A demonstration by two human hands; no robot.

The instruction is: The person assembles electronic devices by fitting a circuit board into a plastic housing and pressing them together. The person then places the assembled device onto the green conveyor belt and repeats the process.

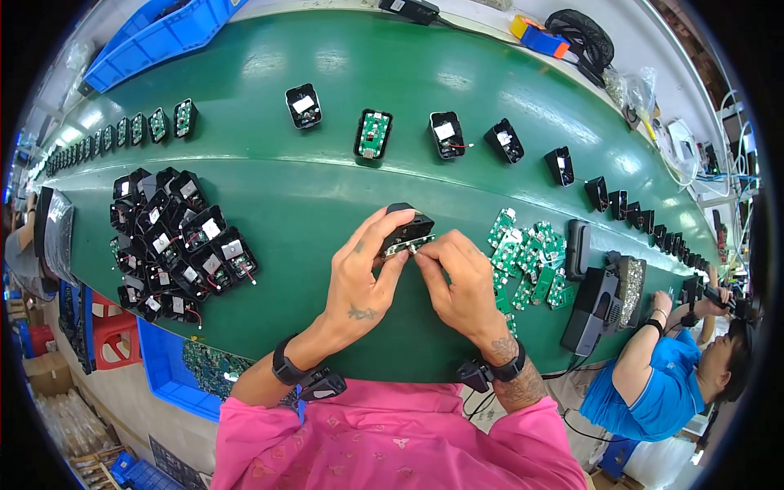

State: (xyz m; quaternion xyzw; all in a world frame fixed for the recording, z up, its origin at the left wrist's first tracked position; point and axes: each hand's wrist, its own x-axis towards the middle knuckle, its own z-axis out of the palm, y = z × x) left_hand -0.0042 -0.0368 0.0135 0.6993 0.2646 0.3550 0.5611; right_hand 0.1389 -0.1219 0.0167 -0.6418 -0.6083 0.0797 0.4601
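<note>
Between my hands, above the green bench, is a small black plastic housing (pixel 420 225), tilted on its side. My left hand (pixel 357 269) is closed around it, fingers over the top and thumb underneath. A green circuit board (pixel 407 245) shows edge-on at the housing's open side. My right hand (pixel 457 282) pinches at the board's right end with thumb and forefinger; the exact contact is hidden by the fingertips. Loose green circuit boards (pixel 529 255) lie piled just right of my right hand. To the left sits a heap of black housings (pixel 181 245), several with thin wires sticking out.
Across the bench (pixel 310 196) runs a line of housings, including one with a board on top (pixel 374 135). A black device (pixel 594 306) stands at the right. Blue bins (pixel 163 45) are at far left and below the edge (pixel 163 359). A co-worker (pixel 661 376) sits at right.
</note>
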